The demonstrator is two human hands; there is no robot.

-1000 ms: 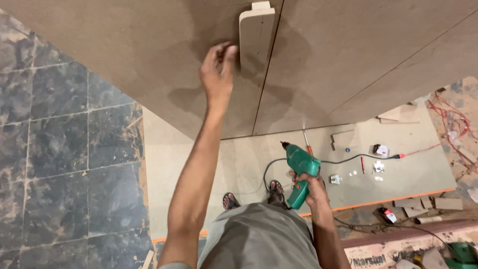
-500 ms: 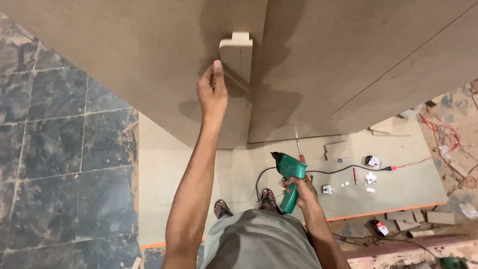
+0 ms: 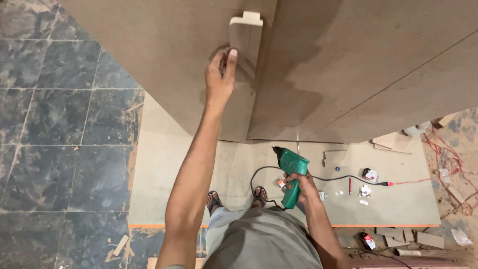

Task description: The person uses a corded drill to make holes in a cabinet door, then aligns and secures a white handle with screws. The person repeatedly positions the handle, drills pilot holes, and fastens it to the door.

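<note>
Since a second ago the left hand [image 3: 220, 74] has slid off the front of the small wooden block [image 3: 245, 42] to its lower left edge; fingers together, thumb up, pressing flat at the block's side against the left panel [image 3: 149, 60]. It closes on nothing. The right hand [image 3: 298, 182] stays low by the hip, wrapped tight round the grip of the green drill [image 3: 290, 174], as before. The view has shifted a little; the block sits about where it did, at the seam.

Block: pale brown board offcut, rectangular, with a lighter notched top edge. It stands upright at the joint where the left panel meets the right panel [image 3: 373, 65], both tall, plain brown, unfinished. A dark shadow falls across the right panel beside it.

Drill: teal-green body, bit pointing up toward the panel foot, black cord [image 3: 259, 184] looping over the floor sheet [image 3: 164, 174] below.

On the sheet, right of the drill: a small red-and-white box [image 3: 369, 174], a red pencil-like stick [image 3: 349, 186], scattered white fittings [image 3: 365, 191]. A second small red-and-white box [image 3: 367, 240] lies off the sheet's orange edge, near offcuts [image 3: 403, 235]. Red wire [image 3: 448, 159] tangled at far right. Dark stone tiles [image 3: 50, 124] at left.
</note>
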